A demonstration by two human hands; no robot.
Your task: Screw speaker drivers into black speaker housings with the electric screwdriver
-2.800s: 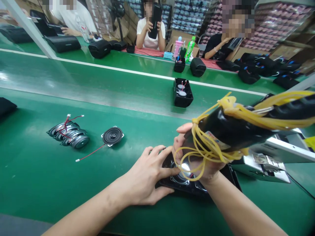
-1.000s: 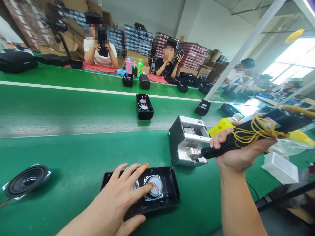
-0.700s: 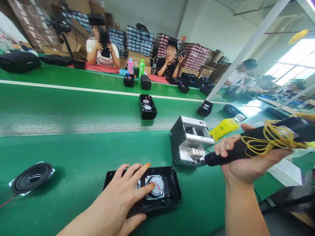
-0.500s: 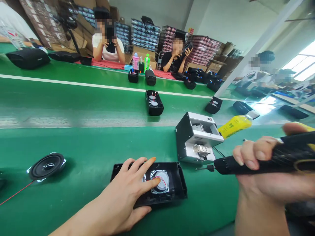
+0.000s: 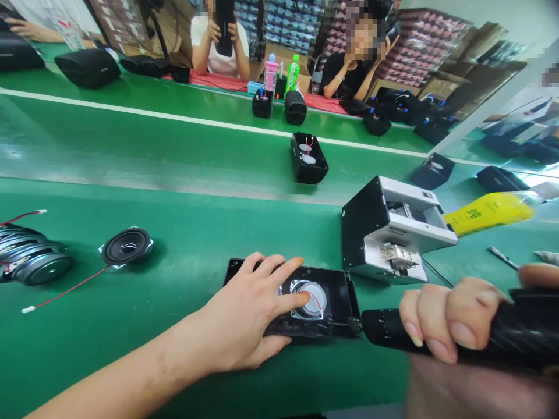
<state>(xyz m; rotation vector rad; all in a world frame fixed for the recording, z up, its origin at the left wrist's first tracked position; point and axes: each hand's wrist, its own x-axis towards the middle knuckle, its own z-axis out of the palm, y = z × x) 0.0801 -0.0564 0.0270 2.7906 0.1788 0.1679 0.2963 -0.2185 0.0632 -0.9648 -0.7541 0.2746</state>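
My left hand (image 5: 248,314) lies spread on a black speaker housing (image 5: 338,297) on the green bench, its index fingertip on the round silver-backed speaker (image 5: 311,298) seated inside. My right hand (image 5: 449,320) is wrapped round a black electric screwdriver (image 5: 458,336) held level at the lower right, and the screwdriver's tip touches the housing's right corner. A white and black screw feeder box (image 5: 393,230) stands just behind the housing.
A loose speaker (image 5: 127,245) with a red wire and a stack of speakers (image 5: 28,262) lie at left. Another open housing (image 5: 309,158) rides the conveyor belt beyond. A yellow bottle (image 5: 489,212) lies at right. People sit across the line.
My right hand has brought the screwdriver from the screw feeder down and left to the housing's right corner. The view has tipped downward. My left hand has stayed on the speaker.
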